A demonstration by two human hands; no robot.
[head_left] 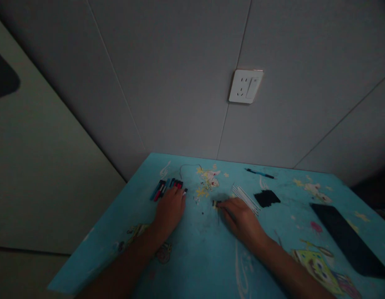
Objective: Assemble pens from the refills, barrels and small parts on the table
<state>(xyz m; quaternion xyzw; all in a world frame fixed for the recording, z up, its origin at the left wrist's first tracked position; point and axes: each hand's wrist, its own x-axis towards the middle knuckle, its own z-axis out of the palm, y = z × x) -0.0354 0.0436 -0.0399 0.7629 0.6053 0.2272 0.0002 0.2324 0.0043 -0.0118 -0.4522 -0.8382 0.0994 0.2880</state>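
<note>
My left hand (169, 207) lies palm down on the blue cartoon-printed table (195, 257), its fingertips on a row of several pen parts, red, blue and black (166, 187). My right hand (240, 218) rests to the right of it with fingers curled, pinching a small dark piece (215, 204) at its fingertips. A bundle of thin white refill tubes (246, 198) lies just beyond the right hand. The light is dim, so the small piece is hard to name.
A black patch (267, 198) lies right of the white tubes. A blue pen (259, 173) rests near the table's far edge. A dark flat slab (348, 238) sits at the right. A white wall socket (245, 86) is on the grey wall.
</note>
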